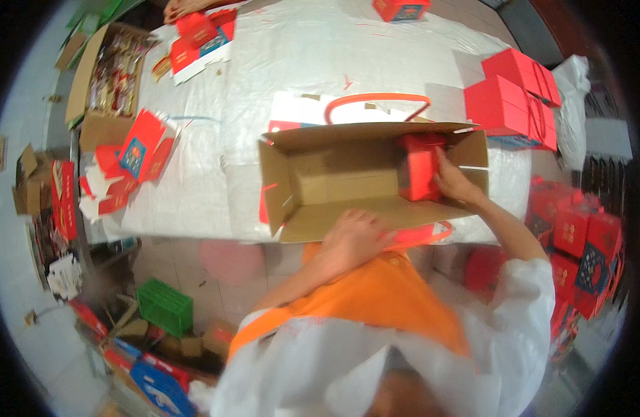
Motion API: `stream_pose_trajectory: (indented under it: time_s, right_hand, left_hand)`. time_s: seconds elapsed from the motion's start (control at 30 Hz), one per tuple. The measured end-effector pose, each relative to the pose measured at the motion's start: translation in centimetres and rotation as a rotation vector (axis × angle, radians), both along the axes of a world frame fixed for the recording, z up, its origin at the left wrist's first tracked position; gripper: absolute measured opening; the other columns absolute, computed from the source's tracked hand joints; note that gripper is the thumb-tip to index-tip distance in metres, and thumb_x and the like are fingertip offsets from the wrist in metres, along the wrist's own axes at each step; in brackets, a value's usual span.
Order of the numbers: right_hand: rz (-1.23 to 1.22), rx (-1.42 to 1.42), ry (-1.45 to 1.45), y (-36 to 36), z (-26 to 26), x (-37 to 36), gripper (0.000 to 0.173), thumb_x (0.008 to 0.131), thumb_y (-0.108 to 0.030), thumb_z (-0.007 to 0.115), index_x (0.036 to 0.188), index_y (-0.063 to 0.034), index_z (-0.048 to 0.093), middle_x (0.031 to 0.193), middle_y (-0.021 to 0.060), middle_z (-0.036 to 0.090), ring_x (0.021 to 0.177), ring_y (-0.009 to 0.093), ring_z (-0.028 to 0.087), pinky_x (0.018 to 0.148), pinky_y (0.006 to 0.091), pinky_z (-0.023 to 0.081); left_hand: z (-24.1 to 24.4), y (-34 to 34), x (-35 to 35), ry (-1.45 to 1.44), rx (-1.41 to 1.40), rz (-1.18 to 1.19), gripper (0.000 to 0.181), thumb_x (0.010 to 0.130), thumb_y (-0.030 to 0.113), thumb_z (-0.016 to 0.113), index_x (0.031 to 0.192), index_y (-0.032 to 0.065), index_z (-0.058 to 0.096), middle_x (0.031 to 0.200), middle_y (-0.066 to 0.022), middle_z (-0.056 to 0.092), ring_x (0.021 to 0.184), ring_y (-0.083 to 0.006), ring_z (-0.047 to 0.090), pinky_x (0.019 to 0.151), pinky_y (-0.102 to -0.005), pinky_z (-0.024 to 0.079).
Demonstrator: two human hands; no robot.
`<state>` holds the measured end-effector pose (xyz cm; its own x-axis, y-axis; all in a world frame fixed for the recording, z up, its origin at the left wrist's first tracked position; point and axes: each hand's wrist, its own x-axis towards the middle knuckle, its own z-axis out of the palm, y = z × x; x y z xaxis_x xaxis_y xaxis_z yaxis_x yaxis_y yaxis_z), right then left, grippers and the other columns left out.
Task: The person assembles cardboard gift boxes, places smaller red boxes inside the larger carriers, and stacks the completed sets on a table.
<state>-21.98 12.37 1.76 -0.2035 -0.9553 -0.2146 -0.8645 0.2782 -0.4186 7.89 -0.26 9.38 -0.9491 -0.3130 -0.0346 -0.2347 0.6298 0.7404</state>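
An open cardboard carton (346,180) with orange rope handles (377,97) lies before me on the table, its flaps turned up. My right hand (458,180) reaches into its right end and presses against a small red box (423,167) standing there. Whether the fingers grip the box cannot be told. The left part of the carton's inside shows bare brown board. My left hand (357,234) rests on the near flap, its fingers over the edge. Under that flap, a red outer side with another orange handle shows.
Red boxes with cords (513,107) stand at the right table edge. Further right are stacked red cartons (572,224). At left lie a carton of wrapped items (114,78) and open red boxes (145,146). Another person's hand (181,9) is at the far left edge. A green crate (165,306) stands below.
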Motion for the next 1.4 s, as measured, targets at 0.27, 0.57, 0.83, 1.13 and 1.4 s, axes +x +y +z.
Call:
stream_pose_trajectory:
  time_s: [0.27,0.57,0.83,1.13,1.4]
  right_hand:
    - [0.040,0.420,-0.561,-6.6,12.5,-2.3,0.033,0.092,-0.026,0.045,0.114,-0.0027,0.054,0.103,0.0157,0.061,0.097,0.027,0.058,0.085,0.0353,0.045]
    - [-0.229,-0.206,-0.114,-25.4,5.8,-26.5,0.040,0.088,-0.020,0.050,0.123,-0.0022,0.047,0.120,0.0110,0.054,0.104,0.019,0.052,0.089,0.0301,0.040]
    - [-0.255,-0.449,0.391,-44.6,-6.9,-36.0,0.054,0.080,-0.005,0.047,0.132,-0.0099,0.037,0.130,0.0137,0.045,0.120,0.031,0.042,0.097,0.0427,0.036]
    - [-0.137,-0.111,0.752,-42.9,-9.4,-39.1,0.016,0.082,-0.012,0.052,0.095,-0.0114,0.060,0.095,0.0091,0.063,0.098,0.027,0.055,0.087,0.0439,0.039]
    - [-0.349,-0.310,-0.360,-25.6,5.9,-33.0,0.035,0.090,-0.026,0.053,0.116,-0.0023,0.055,0.095,0.0068,0.062,0.084,0.015,0.060,0.073,0.0287,0.048]
  left_hand:
    - [1.9,-2.2,-1.3,-0.205,0.000,-0.090,0.030,0.083,0.031,0.057,0.095,0.0036,0.062,0.095,-0.0115,0.063,0.092,-0.0266,0.058,0.085,-0.0382,0.043]
    - [1.1,-4.9,-4.3,-0.030,-0.110,0.182,0.029,0.081,0.033,0.058,0.082,0.0049,0.062,0.081,-0.0095,0.062,0.080,-0.0265,0.059,0.077,-0.0373,0.045]
    - [3.3,-6.4,-6.9,-0.187,-0.070,0.254,0.021,0.072,0.018,0.066,0.082,-0.0005,0.063,0.080,-0.0129,0.063,0.073,-0.0269,0.059,0.067,-0.0356,0.046]
    - [0.9,-5.7,-6.0,-0.333,-0.070,0.318,0.022,0.078,0.029,0.063,0.086,0.0086,0.064,0.080,-0.0088,0.062,0.072,-0.0256,0.058,0.065,-0.0345,0.047]
    - [1.2,-4.8,-4.2,-0.127,-0.144,0.212,0.023,0.078,0.030,0.062,0.078,0.0069,0.062,0.075,-0.0070,0.060,0.071,-0.0234,0.057,0.067,-0.0330,0.046]
